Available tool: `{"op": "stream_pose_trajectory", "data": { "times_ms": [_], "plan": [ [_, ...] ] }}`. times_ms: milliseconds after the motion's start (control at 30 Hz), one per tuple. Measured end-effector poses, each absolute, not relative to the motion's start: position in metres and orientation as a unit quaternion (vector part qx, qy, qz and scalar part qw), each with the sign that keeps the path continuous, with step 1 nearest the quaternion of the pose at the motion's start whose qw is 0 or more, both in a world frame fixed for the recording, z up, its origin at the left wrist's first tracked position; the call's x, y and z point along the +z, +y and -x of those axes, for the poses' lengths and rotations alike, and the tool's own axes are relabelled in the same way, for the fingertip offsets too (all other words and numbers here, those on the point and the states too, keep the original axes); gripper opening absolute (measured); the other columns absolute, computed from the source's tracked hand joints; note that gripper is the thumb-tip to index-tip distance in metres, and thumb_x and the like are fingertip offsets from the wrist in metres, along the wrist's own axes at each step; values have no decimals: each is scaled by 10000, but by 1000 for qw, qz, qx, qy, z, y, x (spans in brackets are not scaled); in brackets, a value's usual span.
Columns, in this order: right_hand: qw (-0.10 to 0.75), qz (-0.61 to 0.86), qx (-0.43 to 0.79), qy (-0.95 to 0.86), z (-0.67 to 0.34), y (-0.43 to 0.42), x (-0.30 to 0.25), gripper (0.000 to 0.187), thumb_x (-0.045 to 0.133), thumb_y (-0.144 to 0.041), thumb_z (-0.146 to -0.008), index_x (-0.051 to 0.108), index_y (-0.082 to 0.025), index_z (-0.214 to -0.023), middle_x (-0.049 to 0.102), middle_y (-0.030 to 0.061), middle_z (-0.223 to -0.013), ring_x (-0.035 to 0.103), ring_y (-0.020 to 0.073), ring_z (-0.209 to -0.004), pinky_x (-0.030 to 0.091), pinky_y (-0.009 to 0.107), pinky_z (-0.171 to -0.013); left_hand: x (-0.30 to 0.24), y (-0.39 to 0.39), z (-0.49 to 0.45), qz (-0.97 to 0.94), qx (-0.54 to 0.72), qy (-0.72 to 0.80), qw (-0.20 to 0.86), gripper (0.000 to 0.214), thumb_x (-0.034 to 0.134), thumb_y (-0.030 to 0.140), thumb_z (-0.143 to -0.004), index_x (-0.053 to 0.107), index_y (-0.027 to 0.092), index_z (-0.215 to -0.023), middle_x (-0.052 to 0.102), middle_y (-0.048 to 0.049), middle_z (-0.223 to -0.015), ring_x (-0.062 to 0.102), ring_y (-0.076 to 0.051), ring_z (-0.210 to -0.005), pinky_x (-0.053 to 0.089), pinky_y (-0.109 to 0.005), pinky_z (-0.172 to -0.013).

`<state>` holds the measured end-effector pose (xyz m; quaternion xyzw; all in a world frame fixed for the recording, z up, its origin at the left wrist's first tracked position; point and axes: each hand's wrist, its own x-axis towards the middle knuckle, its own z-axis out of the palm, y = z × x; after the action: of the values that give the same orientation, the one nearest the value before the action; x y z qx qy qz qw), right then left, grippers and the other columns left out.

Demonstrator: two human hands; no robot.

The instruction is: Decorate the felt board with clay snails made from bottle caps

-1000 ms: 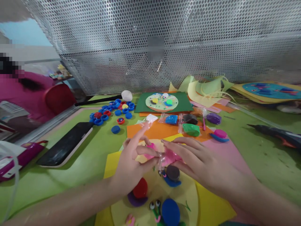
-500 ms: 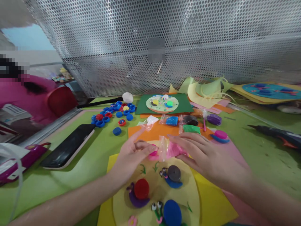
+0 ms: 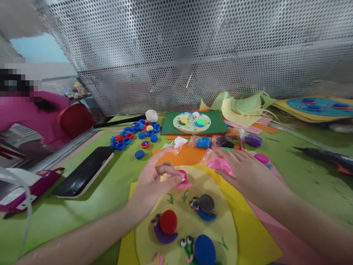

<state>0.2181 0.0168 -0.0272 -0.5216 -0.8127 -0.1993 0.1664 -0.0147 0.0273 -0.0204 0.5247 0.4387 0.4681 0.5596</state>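
Note:
My left hand [image 3: 158, 178] is closed in a pinch, thumb and forefinger at a pink bottle cap [image 3: 183, 173] on a pink clay body; whatever sits between the fingertips is too small to make out. My right hand [image 3: 245, 171] grips a clear packet of pink modelling clay [image 3: 219, 164] from its right side, above the orange sheet. Beneath both hands is a pale yellow paper oval [image 3: 190, 221] on a yellow sheet. It carries snails of clay and caps: a red cap [image 3: 168, 221], a grey cap [image 3: 206, 204] and a blue cap [image 3: 204, 249].
Blue and red bottle caps [image 3: 127, 141] lie in a group at the left, near a phone [image 3: 85, 171]. More clay packets [image 3: 203, 142] line the orange sheet. A glue gun [image 3: 325, 154] lies at the right. A perforated metal panel [image 3: 138, 55] stands behind. Someone in pink sits far left.
My right hand has moved the pink clay packet right and away, off the pink snail. My left hand stays by the pink cap. The view has shifted slightly.

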Motion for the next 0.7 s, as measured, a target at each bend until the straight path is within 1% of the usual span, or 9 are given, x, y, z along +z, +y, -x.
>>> {"op": "stream_pose_trajectory", "data": {
  "times_ms": [67, 133, 233, 367, 467, 533, 600, 700],
  "plan": [
    [137, 553, -204, -796, -221, 19, -29, 333, 484, -262, -852, 542, -112, -1144, 695, 115, -944, 658, 235, -760, 518, 327, -574, -21, 27, 16, -531, 468, 439, 553, 739, 759, 162, -646, 397, 158, -1290, 658, 44, -611, 597, -163, -833, 404, -306, -849],
    [118, 576, -207, -782, -223, 21, -31, 324, 476, -258, -858, 538, -129, -1149, 696, 107, -930, 655, 232, -759, 505, 319, -577, -21, 27, 16, -536, 466, 440, 549, 733, 756, 164, -646, 396, 159, -1285, 627, 63, -604, 591, -150, -800, 386, -306, -874],
    [103, 604, -211, -762, -227, 24, -35, 348, 505, -255, -850, 520, -105, -1163, 684, 123, -954, 645, 261, -832, 501, 350, -627, -21, 27, 16, -540, 465, 445, 542, 683, 743, 206, -664, 420, 160, -1264, 611, 62, -620, 598, -150, -757, 399, -316, -864],
    [87, 624, -220, -745, -231, 26, -39, 411, 548, -303, -835, 507, -74, -1173, 660, 151, -1004, 605, 293, -919, 484, 380, -675, -20, 27, 16, -541, 465, 463, 526, 587, 720, 274, -698, 472, 172, -1220, 636, 29, -686, 628, -169, -769, 445, -309, -801],
    [107, 606, -245, -749, -231, 25, -39, 461, 585, -329, -809, 499, -78, -1186, 643, 147, -1041, 568, 311, -968, 463, 407, -727, -20, 27, 16, -550, 460, 464, 520, 512, 690, 289, -734, 496, 186, -1196, 634, 26, -711, 634, -163, -755, 467, -292, -752],
    [134, 587, -262, -754, -228, 23, -39, 483, 589, -347, -803, 492, -75, -1189, 630, 147, -1076, 547, 318, -995, 446, 432, -763, -20, 26, 16, -560, 454, 459, 520, 491, 679, 276, -748, 494, 193, -1196, 636, 24, -714, 636, -166, -767, 472, -295, -755],
    [155, 569, -271, -760, -226, 22, -37, 469, 566, -356, -817, 493, -70, -1181, 623, 151, -1092, 535, 319, -1011, 427, 448, -792, -21, 25, 17, -570, 448, 452, 521, 519, 684, 253, -748, 475, 199, -1219, 658, 13, -729, 634, -183, -830, 465, -320, -808],
    [172, 549, -270, -772, -221, 19, -35, 430, 534, -340, -842, 497, -70, -1175, 622, 154, -1097, 530, 310, -1017, 400, 461, -824, -23, 23, 18, -596, 434, 451, 502, 576, 689, 238, -752, 441, 207, -1271, 702, -15, -774, 605, -210, -967, 420, -362, -910]
  ]
}}
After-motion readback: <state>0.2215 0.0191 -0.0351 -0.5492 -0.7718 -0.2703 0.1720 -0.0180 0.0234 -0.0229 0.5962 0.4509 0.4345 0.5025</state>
